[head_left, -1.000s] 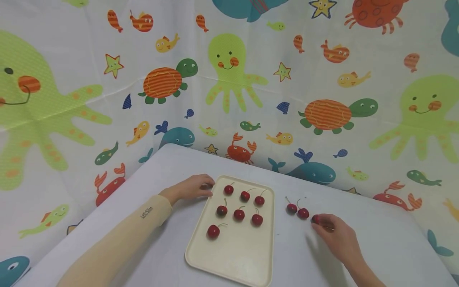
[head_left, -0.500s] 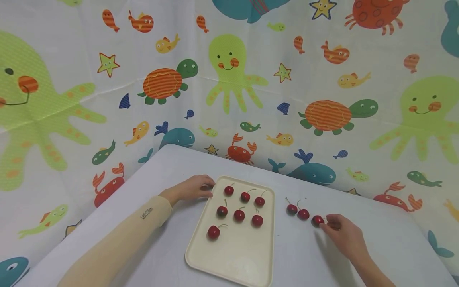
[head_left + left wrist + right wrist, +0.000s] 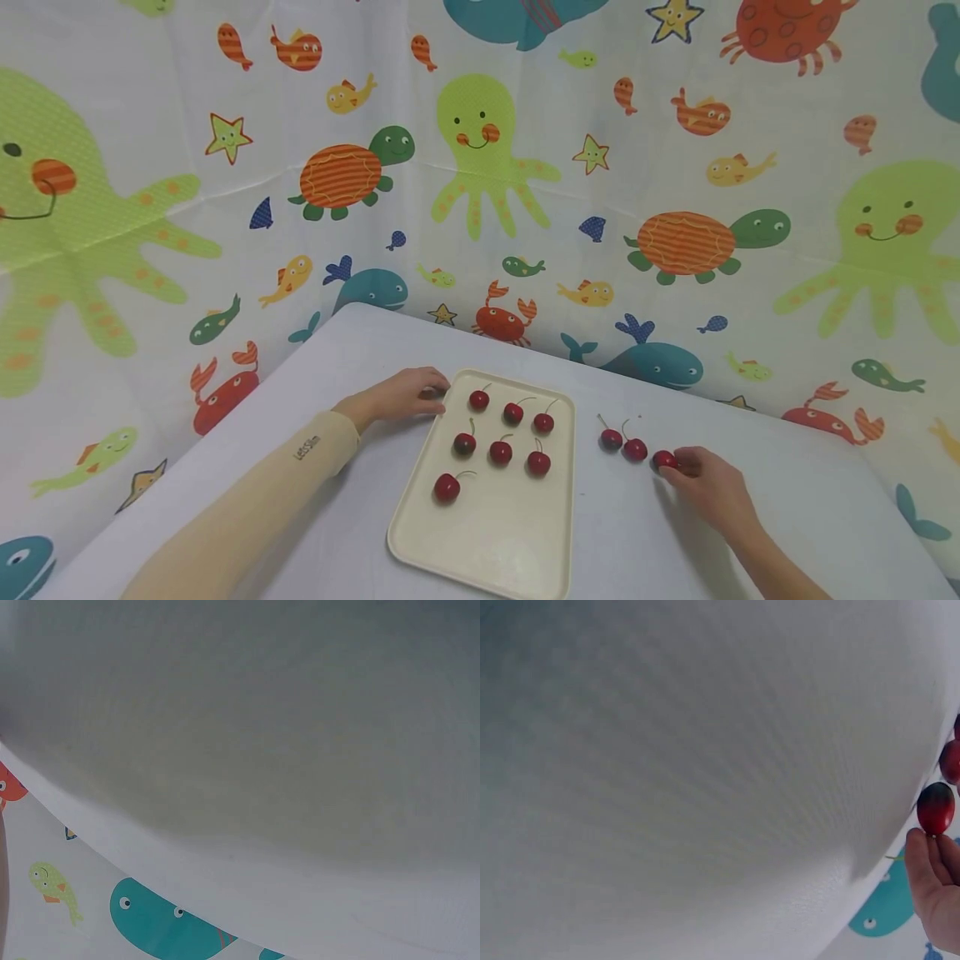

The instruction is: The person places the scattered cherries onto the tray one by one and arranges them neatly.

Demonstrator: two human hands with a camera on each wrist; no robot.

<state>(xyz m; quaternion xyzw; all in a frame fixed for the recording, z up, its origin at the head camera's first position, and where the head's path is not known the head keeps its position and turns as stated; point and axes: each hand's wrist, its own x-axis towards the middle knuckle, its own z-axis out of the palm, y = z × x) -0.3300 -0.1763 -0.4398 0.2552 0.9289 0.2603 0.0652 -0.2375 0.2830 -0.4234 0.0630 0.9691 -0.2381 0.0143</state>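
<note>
In the head view, a cream tray (image 3: pixel 495 542) lies on the white table with several dark red cherries (image 3: pixel 501 452) in rows on it. My left hand (image 3: pixel 397 395) rests at the tray's upper left edge, fingertips at the rim. To the right of the tray my right hand (image 3: pixel 712 487) pinches a cherry (image 3: pixel 663 461) at its stem side. In the right wrist view that cherry (image 3: pixel 936 808) sits at the fingertips of the right hand (image 3: pixel 934 889), its stem poking out beside them. The left wrist view shows no hand clearly.
Two cherries (image 3: pixel 622 444) lie between the tray and the right hand, stems up. The table (image 3: pixel 810 500) is covered in white cloth. Behind it hangs a curtain (image 3: pixel 525 208) printed with sea animals.
The right hand drew back slightly from its cherry, baring the stem, then came forward to it again. The left hand, the tray and the other cherries stay where they were.
</note>
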